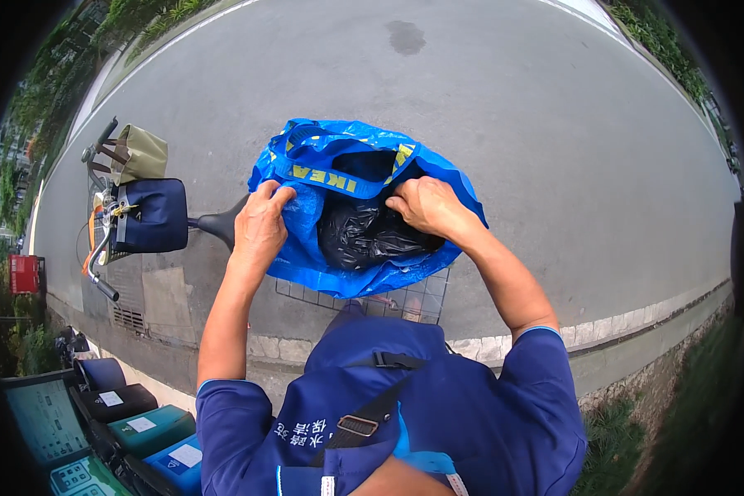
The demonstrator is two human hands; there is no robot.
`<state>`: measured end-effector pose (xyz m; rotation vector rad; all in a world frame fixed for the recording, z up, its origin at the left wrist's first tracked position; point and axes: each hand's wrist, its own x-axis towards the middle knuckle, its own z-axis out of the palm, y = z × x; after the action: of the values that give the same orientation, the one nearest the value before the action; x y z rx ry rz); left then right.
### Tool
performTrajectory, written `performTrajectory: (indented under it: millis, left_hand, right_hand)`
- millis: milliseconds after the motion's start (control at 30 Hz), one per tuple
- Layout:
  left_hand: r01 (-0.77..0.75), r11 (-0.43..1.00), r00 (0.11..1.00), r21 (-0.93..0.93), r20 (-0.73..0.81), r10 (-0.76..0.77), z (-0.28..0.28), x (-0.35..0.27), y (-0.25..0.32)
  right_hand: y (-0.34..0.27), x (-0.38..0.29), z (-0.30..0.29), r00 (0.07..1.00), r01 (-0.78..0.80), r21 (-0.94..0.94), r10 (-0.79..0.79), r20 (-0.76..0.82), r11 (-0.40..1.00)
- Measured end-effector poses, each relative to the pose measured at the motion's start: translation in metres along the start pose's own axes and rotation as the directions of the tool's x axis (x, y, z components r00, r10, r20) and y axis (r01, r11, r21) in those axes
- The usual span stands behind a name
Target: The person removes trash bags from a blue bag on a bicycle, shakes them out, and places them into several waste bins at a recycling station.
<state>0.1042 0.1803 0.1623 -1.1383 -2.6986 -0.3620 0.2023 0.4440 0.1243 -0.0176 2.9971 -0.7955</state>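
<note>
A large blue woven-plastic IKEA bag (pixel 372 286) lies opened in front of me, over a wire basket (pixel 435 304) at the rear of a bicycle. Crumpled black plastic bags (pixel 353 239) fill its mouth. My left hand (pixel 261 217) pinches the blue material at the left side, beside the bicycle saddle (pixel 218 224). Over the right part of the opening, my right hand (pixel 431 206) has its fingers curled against the black plastic; its fingertips are partly hidden. The bag's lettered handle strap (pixel 322 177) loops across the opening between both hands.
Handlebars (pixel 102 285) at left carry a navy bag (pixel 152 217) and an olive bag (pixel 146 152). Several waste bins (pixel 152 428) line the lower left. Grey road (pixel 564 155) lies ahead; a stone kerb (pixel 601 325) runs along my side.
</note>
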Motion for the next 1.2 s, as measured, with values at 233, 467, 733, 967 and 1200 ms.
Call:
performTrajectory:
  millis: [233,467,733,967,1200]
  left_hand:
    - [-0.19,0.981,0.965,0.04,-0.177,0.194,-0.008,-0.01,0.055]
    - [-0.086,0.745,0.996,-0.661,-0.066,0.056,0.059,-0.034,0.1]
    - [0.046,0.873,0.999,-0.486,0.045,-0.027,0.105,-0.01,0.055]
    - [0.214,0.65,0.957,-0.729,0.023,-0.289,0.106,-0.013,0.024]
    - [0.378,0.024,0.861,-0.925,0.342,-0.377,0.042,-0.023,0.049]
  right_hand:
    - [0.006,0.056,0.106,0.965,0.0,-0.171,-0.044,-0.258,0.985]
    - [-0.005,0.027,0.06,0.989,0.116,-0.117,-0.126,-0.076,0.986]
    - [0.001,0.021,0.018,0.986,0.165,0.233,-0.168,-0.008,0.958]
    - [-0.001,0.022,-0.013,0.996,-0.083,0.555,0.082,0.026,0.828]
    - [-0.031,-0.023,0.021,0.965,-0.258,0.756,0.199,0.171,0.602]
